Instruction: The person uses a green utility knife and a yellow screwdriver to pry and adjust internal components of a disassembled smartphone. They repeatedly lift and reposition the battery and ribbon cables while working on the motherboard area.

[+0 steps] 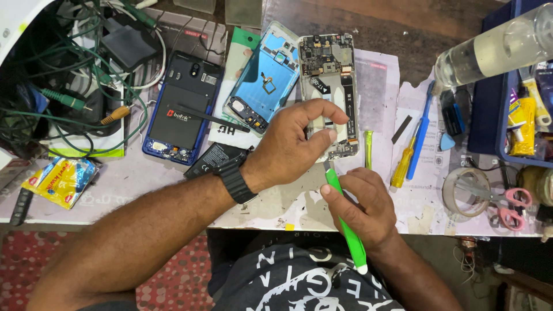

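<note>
An opened phone body with its circuit board showing lies upright in the middle of the bench. My left hand rests over its lower half, thumb and fingers pinching the frame. A black watch is on that wrist. My right hand is shut on a green-handled tool, whose metal tip touches the phone's bottom edge. A light-blue back cover lies tilted just left of the phone.
A dark blue opened phone with black tweezers lies at the left by tangled cables. Right of the phone are a yellow screwdriver, a blue tool, tape, pink scissors and a clear bottle.
</note>
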